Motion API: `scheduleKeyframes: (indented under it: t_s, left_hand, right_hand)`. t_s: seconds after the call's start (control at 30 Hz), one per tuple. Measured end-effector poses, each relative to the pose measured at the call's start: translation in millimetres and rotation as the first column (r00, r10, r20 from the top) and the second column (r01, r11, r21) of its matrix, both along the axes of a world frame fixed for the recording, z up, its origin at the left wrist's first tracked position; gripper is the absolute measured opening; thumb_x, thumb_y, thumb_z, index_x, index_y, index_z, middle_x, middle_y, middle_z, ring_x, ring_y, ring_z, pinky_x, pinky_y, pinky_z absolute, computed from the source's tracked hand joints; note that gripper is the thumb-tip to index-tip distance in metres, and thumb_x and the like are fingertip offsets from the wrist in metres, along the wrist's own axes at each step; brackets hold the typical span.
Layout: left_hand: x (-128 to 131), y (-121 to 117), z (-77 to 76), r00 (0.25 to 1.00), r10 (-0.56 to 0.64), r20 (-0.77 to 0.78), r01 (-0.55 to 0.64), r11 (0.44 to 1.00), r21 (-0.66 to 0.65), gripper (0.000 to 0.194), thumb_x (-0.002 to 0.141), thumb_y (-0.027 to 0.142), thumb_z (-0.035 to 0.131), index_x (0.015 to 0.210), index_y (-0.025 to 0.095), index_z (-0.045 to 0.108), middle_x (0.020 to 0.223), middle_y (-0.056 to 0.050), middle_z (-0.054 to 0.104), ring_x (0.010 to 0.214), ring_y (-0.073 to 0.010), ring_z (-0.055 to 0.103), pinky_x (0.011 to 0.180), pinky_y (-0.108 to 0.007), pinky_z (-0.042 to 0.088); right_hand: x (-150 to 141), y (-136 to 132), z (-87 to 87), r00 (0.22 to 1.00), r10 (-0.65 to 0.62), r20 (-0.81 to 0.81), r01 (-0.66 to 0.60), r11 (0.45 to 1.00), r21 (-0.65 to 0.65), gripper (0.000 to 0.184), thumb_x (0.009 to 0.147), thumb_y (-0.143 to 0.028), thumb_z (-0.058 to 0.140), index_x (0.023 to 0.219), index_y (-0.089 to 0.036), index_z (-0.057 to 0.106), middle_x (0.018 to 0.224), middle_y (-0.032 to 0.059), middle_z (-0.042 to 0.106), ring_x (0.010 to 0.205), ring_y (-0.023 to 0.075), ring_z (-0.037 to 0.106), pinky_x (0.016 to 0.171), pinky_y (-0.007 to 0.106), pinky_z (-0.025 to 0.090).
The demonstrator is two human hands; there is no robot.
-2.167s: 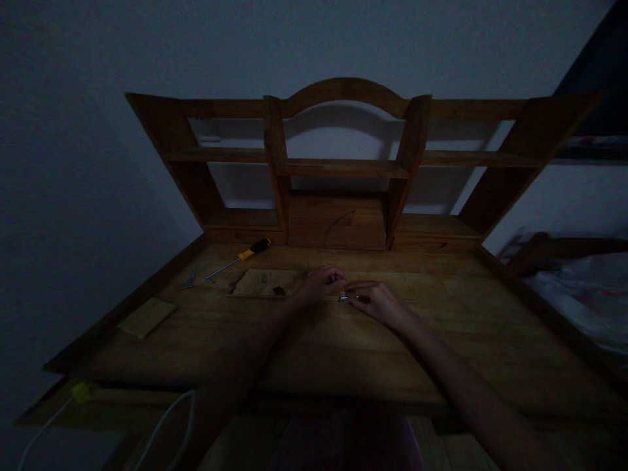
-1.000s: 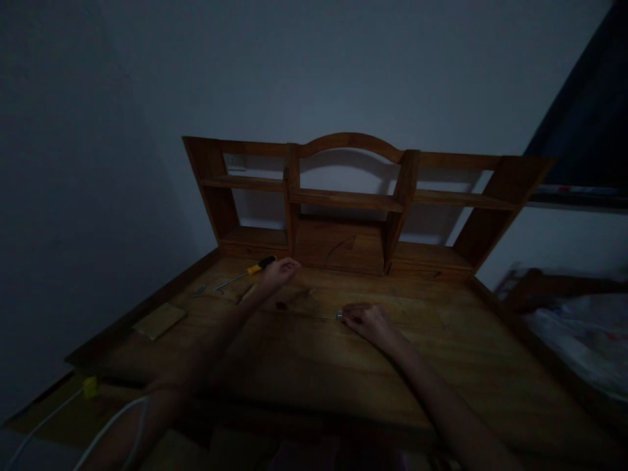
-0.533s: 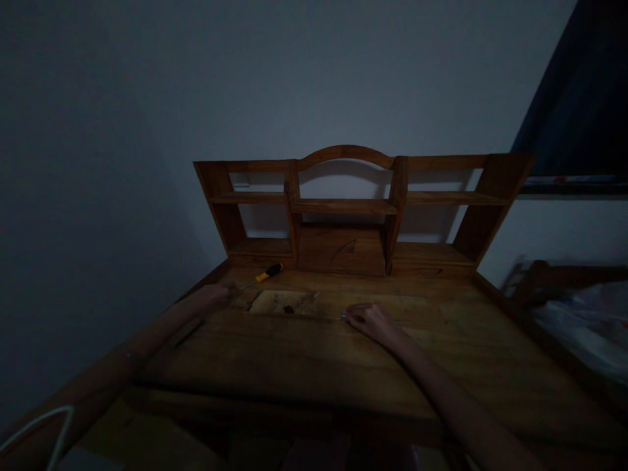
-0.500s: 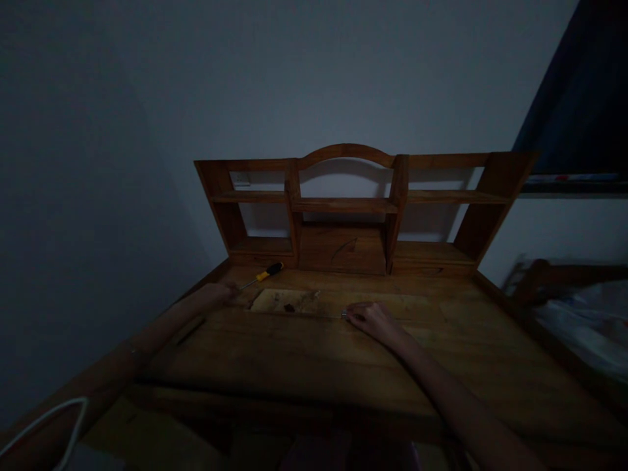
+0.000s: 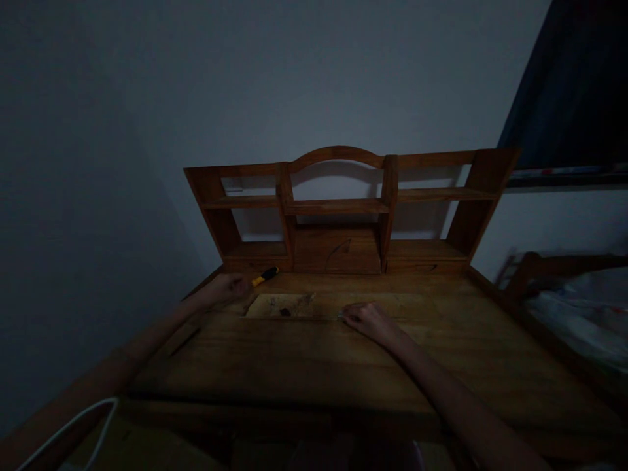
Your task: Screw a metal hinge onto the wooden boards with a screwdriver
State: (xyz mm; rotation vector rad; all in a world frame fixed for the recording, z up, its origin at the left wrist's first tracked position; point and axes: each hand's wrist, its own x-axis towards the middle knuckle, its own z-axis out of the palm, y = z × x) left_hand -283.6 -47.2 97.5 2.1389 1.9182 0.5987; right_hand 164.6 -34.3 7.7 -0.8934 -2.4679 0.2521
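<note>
On the wooden desk (image 5: 275,366), my left hand (image 5: 234,286) is at the metal-shaft end of a screwdriver (image 5: 265,277) with a yellow and black handle. The hand covers the shaft; its fingers are dim and blurred, so I cannot see whether they grip it. My right hand (image 5: 366,319) rests on the desk top with thumb and fingers pinched on a small shiny metal piece (image 5: 339,316), mostly hidden by the fingertips. Between the hands lies a pale rectangular recess (image 5: 262,306) in the desk top, with dark marks in it.
A wooden shelf unit (image 5: 338,207) stands along the desk's back edge against the wall. A dark slot (image 5: 185,342) shows at the desk's left. To the right are plastic-looking bags (image 5: 579,314) by a wooden frame. A white cord (image 5: 105,418) hangs at lower left.
My left hand has moved right and slightly up, over the screwdriver's shaft, which showed before. The screwdriver and my right hand stay in about the same place while the view shifts slightly.
</note>
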Motion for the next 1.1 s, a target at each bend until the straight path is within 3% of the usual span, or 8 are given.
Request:
scheduleKeyframes:
  t_s: [0.1, 0.2, 0.3, 0.4, 0.5, 0.63, 0.9, 1.1]
  left_hand:
    - [46, 20, -4.3, 0.949, -0.134, 0.284, 0.13, 0.991, 0.031, 0.033, 0.073, 0.046, 0.068, 0.089, 0.017, 0.065, 0.082, -0.002, 0.069, 0.078, -0.0169, 0.063, 0.073, -0.027, 0.051]
    - [118, 29, -24.1, 0.814, -0.306, 0.494, 0.315, 0.947, 0.067, 0.038, 0.072, 0.044, 0.074, 0.095, 0.016, 0.063, 0.086, -0.004, 0.069, 0.08, -0.0157, 0.066, 0.076, -0.029, 0.054]
    - [182, 32, -53.3, 0.703, -0.427, 0.569, 0.444, 0.888, 0.117, 0.034, 0.077, 0.04, 0.074, 0.1, 0.017, 0.063, 0.094, -0.006, 0.07, 0.084, -0.0145, 0.067, 0.08, -0.028, 0.054]
    - [214, 40, -80.6, 0.693, -0.431, 0.577, 0.459, 0.882, 0.108, 0.029, 0.081, 0.037, 0.072, 0.099, 0.016, 0.065, 0.09, -0.005, 0.071, 0.081, -0.0143, 0.068, 0.077, -0.027, 0.055]
    - [217, 50, -99.1, 0.679, -0.404, 0.613, 0.449, 0.889, 0.089, 0.03, 0.082, 0.04, 0.071, 0.1, 0.017, 0.064, 0.089, -0.004, 0.071, 0.079, -0.0151, 0.071, 0.072, -0.026, 0.055]
    - [211, 51, -108.9, 0.652, -0.407, 0.64, 0.451, 0.886, 0.105, 0.031, 0.084, 0.043, 0.07, 0.102, 0.018, 0.065, 0.092, -0.004, 0.072, 0.083, -0.0147, 0.071, 0.075, -0.026, 0.056]
    - [221, 36, -109.1, 0.628, -0.461, 0.627, 0.438, 0.875, 0.204, 0.028, 0.085, 0.039, 0.071, 0.102, 0.016, 0.067, 0.089, -0.005, 0.073, 0.084, -0.0154, 0.07, 0.081, -0.028, 0.058]
    - [220, 29, -105.6, 0.732, -0.475, 0.488, 0.466, 0.872, 0.151, 0.02, 0.09, 0.034, 0.065, 0.102, 0.02, 0.07, 0.095, -0.003, 0.076, 0.087, -0.0152, 0.072, 0.082, -0.026, 0.056]
  right_hand:
    - [0, -1, 1.5, 1.0, -0.006, 0.013, 0.005, 1.0, 0.007, 0.025, 0.099, -0.028, 0.054, 0.093, -0.021, 0.077, 0.093, 0.0076, 0.078, 0.084, 0.0196, 0.073, 0.073, 0.025, 0.05]
    - [-1, -1, 2.0, 1.0, -0.01, 0.007, 0.009, 1.0, 0.023, 0.023, 0.098, -0.028, 0.055, 0.095, -0.022, 0.077, 0.094, 0.0075, 0.078, 0.085, 0.0198, 0.073, 0.073, 0.025, 0.051]
    - [-1, -1, 1.8, 1.0, -0.009, 0.002, 0.009, 0.999, 0.043, 0.022, 0.098, -0.027, 0.056, 0.098, -0.021, 0.077, 0.094, 0.0076, 0.078, 0.085, 0.0194, 0.074, 0.074, 0.025, 0.052]
    - [-1, -1, 1.2, 1.0, -0.01, 0.02, 0.009, 0.998, 0.058, 0.021, 0.097, -0.025, 0.056, 0.098, -0.021, 0.077, 0.095, 0.007, 0.079, 0.083, 0.0183, 0.074, 0.074, 0.024, 0.052]
    - [0, 0, -0.4, 0.999, -0.009, 0.036, 0.006, 0.997, 0.071, 0.021, 0.097, -0.025, 0.057, 0.097, -0.022, 0.077, 0.098, 0.0065, 0.078, 0.084, 0.0181, 0.074, 0.074, 0.024, 0.052]
    - [0, 0, -3.7, 0.999, -0.009, 0.052, 0.004, 0.996, 0.093, 0.02, 0.098, -0.024, 0.056, 0.099, -0.022, 0.076, 0.099, 0.0063, 0.078, 0.087, 0.0183, 0.074, 0.077, 0.025, 0.052]
    - [0, 0, -7.7, 0.993, -0.03, 0.117, 0.016, 0.993, 0.114, 0.019, 0.099, -0.025, 0.054, 0.1, -0.021, 0.073, 0.099, 0.0053, 0.077, 0.085, 0.0178, 0.073, 0.076, 0.026, 0.05]
    - [0, -4, -5.4, 0.989, -0.049, 0.14, 0.028, 0.989, 0.143, 0.023, 0.101, -0.028, 0.05, 0.102, -0.02, 0.072, 0.098, 0.007, 0.076, 0.086, 0.0174, 0.072, 0.075, 0.025, 0.049]
